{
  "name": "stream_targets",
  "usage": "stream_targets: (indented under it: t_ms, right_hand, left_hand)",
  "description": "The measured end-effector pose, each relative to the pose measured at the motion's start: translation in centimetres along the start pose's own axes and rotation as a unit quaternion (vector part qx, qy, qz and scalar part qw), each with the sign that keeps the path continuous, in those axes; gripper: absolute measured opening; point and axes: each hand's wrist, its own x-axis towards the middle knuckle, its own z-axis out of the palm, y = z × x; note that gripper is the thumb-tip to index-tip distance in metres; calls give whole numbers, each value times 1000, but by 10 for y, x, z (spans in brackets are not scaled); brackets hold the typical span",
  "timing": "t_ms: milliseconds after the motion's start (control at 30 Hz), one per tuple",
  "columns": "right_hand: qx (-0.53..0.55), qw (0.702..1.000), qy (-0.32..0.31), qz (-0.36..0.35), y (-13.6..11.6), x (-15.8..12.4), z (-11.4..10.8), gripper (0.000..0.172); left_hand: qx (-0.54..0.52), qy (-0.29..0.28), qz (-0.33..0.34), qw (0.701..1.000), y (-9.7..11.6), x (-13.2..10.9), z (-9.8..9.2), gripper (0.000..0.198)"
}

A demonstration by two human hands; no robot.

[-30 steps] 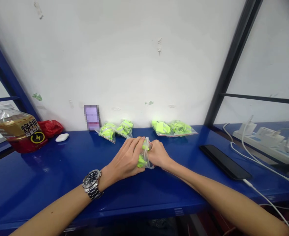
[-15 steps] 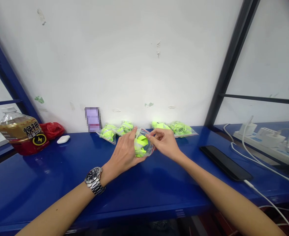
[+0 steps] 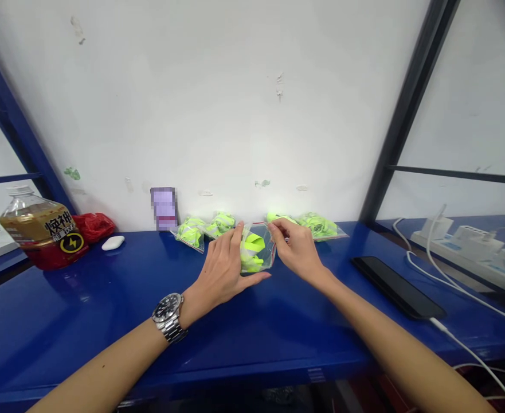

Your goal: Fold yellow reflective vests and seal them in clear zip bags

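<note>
A clear zip bag (image 3: 258, 246) with bright yellow-green and silver strap material inside is between my two hands, above the blue table. My left hand (image 3: 221, 263) lies along the bag's left side, its thumb stretched out below the bag and its fingers up behind the left edge. My right hand (image 3: 297, 246) pinches the bag's upper right corner at the red-lined opening edge. Behind, along the wall, lie similar filled bags: one (image 3: 191, 232) at the left, one (image 3: 221, 222) beside it, and one (image 3: 317, 225) on the right.
The blue table (image 3: 149, 287) carries a drink bottle (image 3: 41, 226), a red plastic bag (image 3: 94, 226), a white case (image 3: 113, 243) and an upright phone (image 3: 164, 208). At right are a black phone (image 3: 396, 287) on a cable and a power strip (image 3: 471, 246).
My right hand has moved slightly right, to the bag's upper corner, and the bag is spread flatter. My left thumb now sticks out below the bag.
</note>
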Motion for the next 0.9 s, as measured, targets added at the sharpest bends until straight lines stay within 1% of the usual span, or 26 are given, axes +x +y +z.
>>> stream_targets:
  t_ms: [33,67,133,167,200,233,267,333,433,500,567,633,700,800,900]
  right_hand:
    - [2,1000,-8,-4,0,0,-1,27]
    - [4,1000,-14,-10,0,1,-2,28]
    - [4,999,-19,-26,-2,3,-6,28]
    - [3,999,-20,-37,-3,5,-7,28]
    - [2,998,-21,-51,-4,7,-9,27]
    - [0,998,-24,-67,-6,10,-10,27]
    - [-3,996,-28,-82,-8,14,-11,26]
    - [-11,993,-39,-110,-12,23,-12,25]
    - [-18,990,-56,-129,-16,41,-14,23]
    - [-20,989,-61,-131,-18,52,-16,21]
    - [-12,988,-78,-136,-23,59,-21,21]
    - [-4,981,-125,-152,-30,60,-28,25]
    - [-26,968,-187,-163,-38,56,-36,29]
    - [-60,950,-263,-155,-48,45,-46,36]
    - [-38,935,-314,-159,-52,36,-52,34]
  left_hand:
    - [-27,-10,-4,1000,0,1,-5,101]
    - [-57,-13,-13,998,0,3,-12,92]
    - [-104,10,-46,993,1,14,-26,63]
    - [-108,29,-64,992,1,21,-34,51]
    - [-99,36,-76,992,1,31,-42,42]
    - [-82,24,-80,993,1,41,-49,37]
    - [-68,-1,-79,995,1,53,-55,34]
    - [-40,-79,-64,994,-2,74,-66,26]
    - [-7,-169,-40,985,-10,100,-78,10]
    - [4,-201,-39,979,-15,110,-83,9]
    - [14,-209,-52,976,-18,115,-85,13]
    - [22,-205,-73,976,-21,115,-84,19]
    - [9,-208,-95,974,-25,113,-81,24]
    - [-41,-240,-145,959,-32,111,-80,20]
    - [-63,-269,-192,942,-39,110,-83,15]
